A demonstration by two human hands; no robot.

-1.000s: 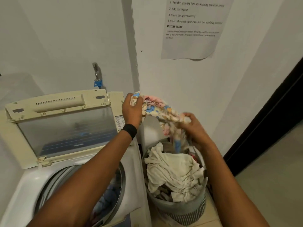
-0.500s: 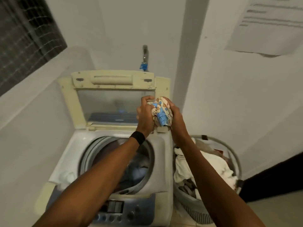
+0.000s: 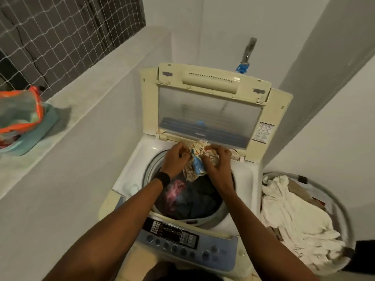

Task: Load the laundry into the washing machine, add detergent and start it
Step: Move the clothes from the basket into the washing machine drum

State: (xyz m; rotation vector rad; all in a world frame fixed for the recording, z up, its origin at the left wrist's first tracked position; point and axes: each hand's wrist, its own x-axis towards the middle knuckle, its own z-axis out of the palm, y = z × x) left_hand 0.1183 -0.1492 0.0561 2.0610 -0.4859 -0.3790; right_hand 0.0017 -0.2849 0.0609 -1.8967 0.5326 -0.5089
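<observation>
Printed cloth [image 3: 198,166] bunched abv washer [image 3: 246,179] — lid [image 3: 209,110] up.

plain white walls [image 3: 233,21] close in a narrow corner. on the left a pale ledge [image 3: 85,94] runs under a dark window [image 3: 121,15] covered with white netting [image 3: 50,43]. a metal tap [image 3: 249,50] juts from the back wall. the light is dim and warm.

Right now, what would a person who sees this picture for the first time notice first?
The left hand and right hand grip a printed cloth over the open washer, whose drum holds dark and pink clothes. The raised lid stands behind them. To the right, a basket is heaped with white laundry.
</observation>
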